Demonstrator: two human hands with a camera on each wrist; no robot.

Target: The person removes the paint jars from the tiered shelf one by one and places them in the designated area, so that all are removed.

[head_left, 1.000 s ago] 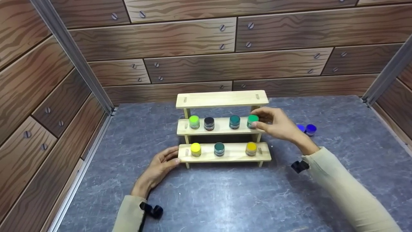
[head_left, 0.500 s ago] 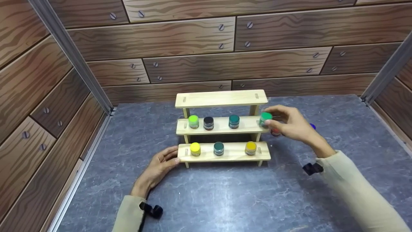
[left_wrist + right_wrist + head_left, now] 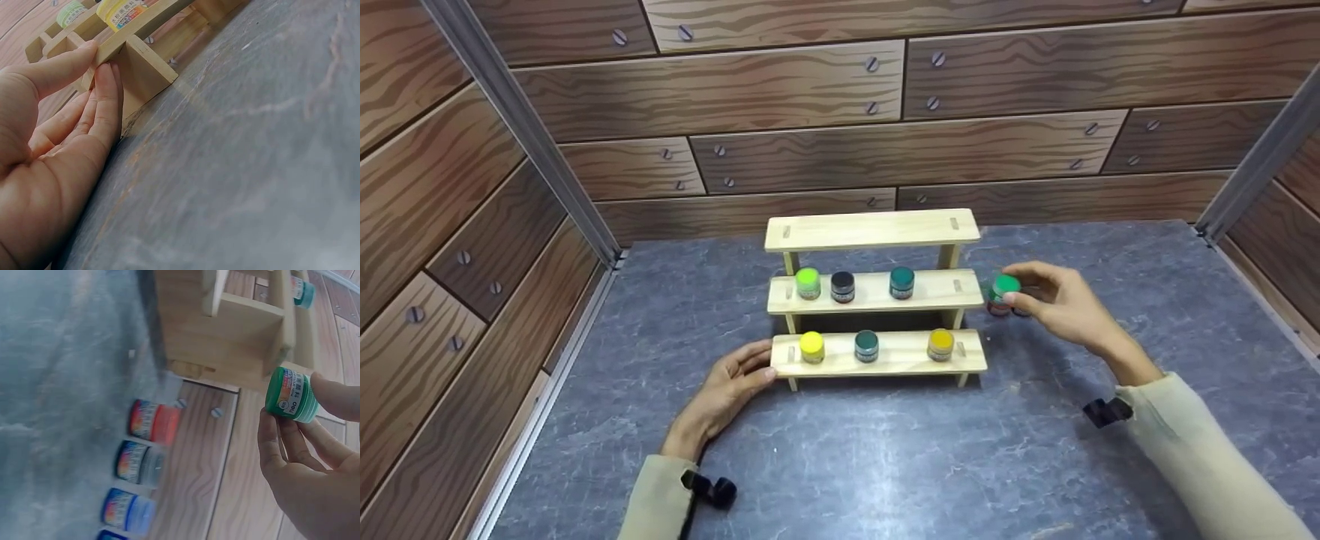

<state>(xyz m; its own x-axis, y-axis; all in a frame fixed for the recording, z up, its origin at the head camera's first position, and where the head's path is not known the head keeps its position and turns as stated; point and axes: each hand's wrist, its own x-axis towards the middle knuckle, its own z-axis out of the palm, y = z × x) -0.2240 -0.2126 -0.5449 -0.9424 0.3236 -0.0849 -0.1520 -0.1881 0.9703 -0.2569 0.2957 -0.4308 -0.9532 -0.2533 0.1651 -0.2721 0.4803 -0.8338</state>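
While my left hand (image 3: 729,386) pinches the left end of the lowest shelf (image 3: 904,354) in the head view, my right hand (image 3: 1063,304) holds a green paint jar (image 3: 1005,286) just off the right end of the middle shelf (image 3: 930,287) of a three-tier wooden stand (image 3: 872,229). That middle shelf carries a light green jar (image 3: 808,283), a black-capped jar (image 3: 843,286) and a teal jar (image 3: 901,283); the lowest carries a yellow jar (image 3: 811,347), a dark green jar (image 3: 866,346) and an amber jar (image 3: 940,345). I judge the step in hand to be a carry, with the green paint jar not yet set down.

In the left wrist view, my thumb lies along the board's edge and my fingers bend behind it, the yellow jar standing just above. I take this as a steadying hold.

In the right wrist view, my thumb and fingertips pinch the green paint jar from opposite sides, its label showing. A red jar (image 3: 153,422), a dark jar (image 3: 139,464) and a blue jar (image 3: 127,512) stand in a row on the tabletop (image 3: 62,410), apart from it. The next move, I think, calls for a level jar, a path clear of both shelf end and red jar, and release only once its base is supported.
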